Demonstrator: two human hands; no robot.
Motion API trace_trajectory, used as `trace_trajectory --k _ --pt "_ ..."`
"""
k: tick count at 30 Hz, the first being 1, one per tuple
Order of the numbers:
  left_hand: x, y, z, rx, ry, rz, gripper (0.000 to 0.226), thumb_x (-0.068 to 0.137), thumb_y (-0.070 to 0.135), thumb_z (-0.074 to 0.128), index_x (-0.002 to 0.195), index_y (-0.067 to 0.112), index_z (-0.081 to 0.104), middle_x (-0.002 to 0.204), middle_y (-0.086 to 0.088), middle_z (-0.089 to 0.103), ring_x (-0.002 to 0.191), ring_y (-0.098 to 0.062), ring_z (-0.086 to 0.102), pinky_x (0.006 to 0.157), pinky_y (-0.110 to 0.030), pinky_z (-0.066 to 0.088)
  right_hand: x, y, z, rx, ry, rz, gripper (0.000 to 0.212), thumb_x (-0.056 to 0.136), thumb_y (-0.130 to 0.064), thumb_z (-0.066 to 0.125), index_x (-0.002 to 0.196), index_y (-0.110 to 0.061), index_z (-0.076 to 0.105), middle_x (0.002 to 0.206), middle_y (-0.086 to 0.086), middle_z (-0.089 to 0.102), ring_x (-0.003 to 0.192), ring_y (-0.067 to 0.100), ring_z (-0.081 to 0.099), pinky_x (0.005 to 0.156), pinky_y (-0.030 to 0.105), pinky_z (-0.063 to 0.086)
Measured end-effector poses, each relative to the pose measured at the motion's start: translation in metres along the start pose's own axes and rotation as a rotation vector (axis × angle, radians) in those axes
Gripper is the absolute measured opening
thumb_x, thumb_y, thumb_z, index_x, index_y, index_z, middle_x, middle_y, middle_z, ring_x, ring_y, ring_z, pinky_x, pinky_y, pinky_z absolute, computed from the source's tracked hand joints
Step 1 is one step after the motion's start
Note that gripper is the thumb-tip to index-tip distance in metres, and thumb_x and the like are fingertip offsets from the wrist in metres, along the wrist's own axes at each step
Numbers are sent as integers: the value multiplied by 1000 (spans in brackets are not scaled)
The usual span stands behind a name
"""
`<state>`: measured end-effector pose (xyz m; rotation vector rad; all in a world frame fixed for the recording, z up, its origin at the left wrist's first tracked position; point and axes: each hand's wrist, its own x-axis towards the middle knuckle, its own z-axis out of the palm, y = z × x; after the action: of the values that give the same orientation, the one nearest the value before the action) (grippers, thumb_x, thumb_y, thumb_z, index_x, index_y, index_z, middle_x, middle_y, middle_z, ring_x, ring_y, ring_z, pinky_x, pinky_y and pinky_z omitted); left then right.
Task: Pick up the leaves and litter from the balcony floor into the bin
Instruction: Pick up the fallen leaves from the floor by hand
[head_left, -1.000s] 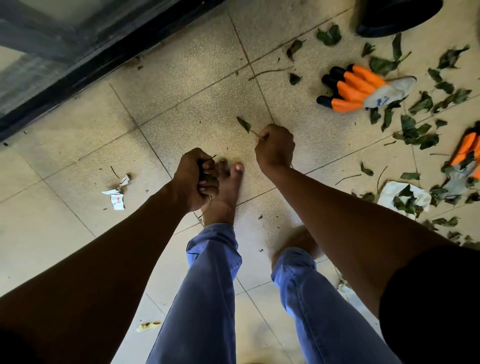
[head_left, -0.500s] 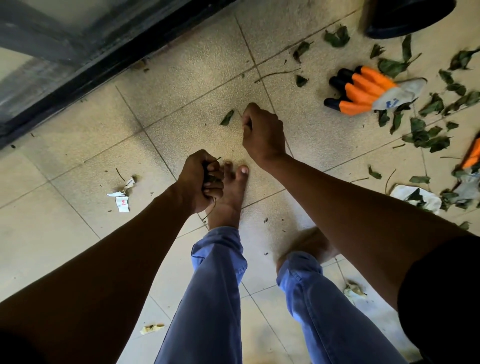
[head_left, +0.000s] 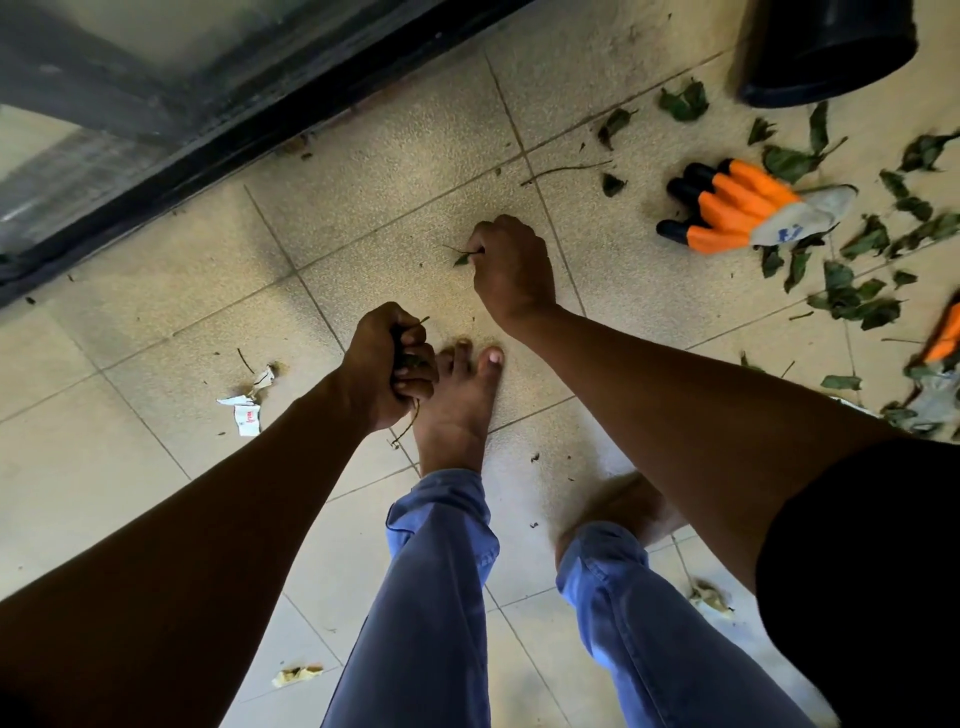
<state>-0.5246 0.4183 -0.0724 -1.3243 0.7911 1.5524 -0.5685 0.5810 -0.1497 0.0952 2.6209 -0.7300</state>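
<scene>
While the left hand (head_left: 387, 366) was fisted around a bunch of leaves (head_left: 410, 360) above the bare foot (head_left: 457, 405), the right hand (head_left: 511, 270), arm reaching forward, pinched one small leaf (head_left: 461, 257) just over the tiled floor (head_left: 405, 156). More loose leaves (head_left: 857, 296) lay right, near the black bin (head_left: 826, 47).

The black bin (head_left: 826, 47) is cut off by the top edge, so only its lower wall shows. A second orange glove (head_left: 943, 338) runs off the right edge and is smeared with blur. What the left hand (head_left: 387, 366) clutches is mostly buried in the fist; only a stem and scraps of green poke out. The right hand (head_left: 511, 270) hides most of its pinched leaf (head_left: 462, 254). The print on the torn wrapper (head_left: 244, 413) is too small to read.
</scene>
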Motion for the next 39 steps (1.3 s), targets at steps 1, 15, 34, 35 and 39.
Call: trace_trajectory --k 1,15,34,35,39 --pt "1 0 -2 -5 -2 -2 29 85 25 37 56 23 30 53 8 17 34 -7 15 37 -15 9 0 3 -5 10 18 24 12 88 -9 69 96 -16 73 103 7 65 93 25 65 74 32 47" --pt "5 -8 9 4 23 -21 31 84 25 39 55 22 31 50 7 20 34 -7 14 36 -14 9 25 99 -91 -243 90 52 16 90 -12 61 99 -9 74 110 14 66 100 33 64 82 38 47" --pt "12 -5 23 38 16 -14 28 83 25 39 57 23 29 57 7 17 34 -7 14 33 -14 11 62 108 -119 -251 191 -25 27 89 -6 53 101 -13 76 107 13 68 100 30 64 78 33 47" --pt "12 -6 23 38 16 -17 28 83 25 39 57 23 28 57 7 17 34 -7 14 33 -14 11 61 109 -123 -238 204 -18 26 89 -8 54 100 -15 77 108 11 68 100 29 64 79 32 47" --pt "14 -4 27 38 14 -17 27 83 25 39 59 24 28 57 7 18 35 -7 14 32 -14 11 66 122 -142 -238 285 -14 24 86 -8 56 97 -11 77 130 15 53 100 29 64 87 34 52"
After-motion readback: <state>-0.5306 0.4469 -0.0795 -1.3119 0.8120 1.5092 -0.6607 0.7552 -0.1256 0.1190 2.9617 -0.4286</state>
